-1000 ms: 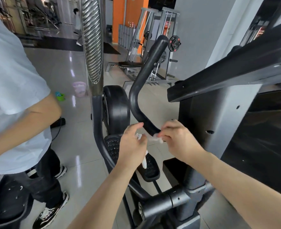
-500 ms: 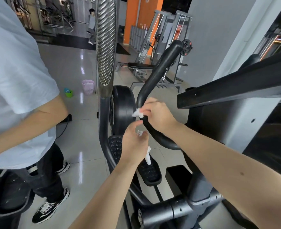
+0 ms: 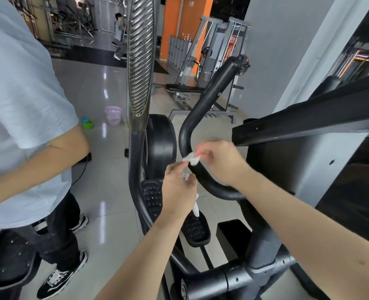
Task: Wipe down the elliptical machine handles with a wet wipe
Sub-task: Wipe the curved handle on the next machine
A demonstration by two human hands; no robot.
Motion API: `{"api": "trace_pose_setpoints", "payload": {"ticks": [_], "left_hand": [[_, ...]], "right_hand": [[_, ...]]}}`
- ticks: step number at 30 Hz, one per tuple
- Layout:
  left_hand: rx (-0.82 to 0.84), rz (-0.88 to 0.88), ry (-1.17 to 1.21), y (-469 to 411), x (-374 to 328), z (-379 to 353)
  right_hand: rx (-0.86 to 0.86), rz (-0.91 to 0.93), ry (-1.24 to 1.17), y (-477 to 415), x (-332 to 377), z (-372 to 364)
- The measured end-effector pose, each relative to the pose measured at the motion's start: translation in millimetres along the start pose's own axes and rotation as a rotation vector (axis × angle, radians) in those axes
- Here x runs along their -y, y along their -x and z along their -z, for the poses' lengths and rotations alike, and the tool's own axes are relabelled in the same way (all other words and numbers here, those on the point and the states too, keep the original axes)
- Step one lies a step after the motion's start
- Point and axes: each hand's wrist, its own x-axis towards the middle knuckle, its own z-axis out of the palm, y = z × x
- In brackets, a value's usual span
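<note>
Wet wipe (image 3: pixel 191 158), pinched in my right hand (image 3: pixel 220 161), touched the inner bend of the elliptical's black handle (image 3: pixel 200 109) while my left hand (image 3: pixel 177 193) gripped a white scrap (image 3: pixel 196 207) just below; wiping seemed just starting, next needing a wrapped, upward stroke.

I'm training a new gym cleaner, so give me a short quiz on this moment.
1. True or false: the right hand pinches a wipe at the bend of the black handle.
2. The bin on the floor is: A pink, B blue, C black.
3. Fill in: the piece hanging from the left hand is ____ in colour.
Key: 1 true; 2 A; 3 white.
</note>
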Motion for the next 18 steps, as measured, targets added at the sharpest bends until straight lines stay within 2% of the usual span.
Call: {"api": "trace_pose_setpoints", "payload": {"ticks": [6,13,16,18], "left_hand": [[-0.004,-0.019,-0.063,7.3,0.0,-10.1],[0.031,-0.051,-0.165,22.5,2.5,-17.8],[0.04,-0.052,-0.175,25.0,4.3,-16.9],[0.057,-0.043,-0.165,28.0,3.0,-15.0]], "right_hand": [[-0.138,0.284,0.054,49.4,-28.1,-21.1],[-0.269,0.446,0.24,87.6,-55.4,-6.5],[-0.197,0.472,0.339,99.1,-54.1,5.5],[-0.073,0.441,0.523,105.7,-50.4,14.5]]}}
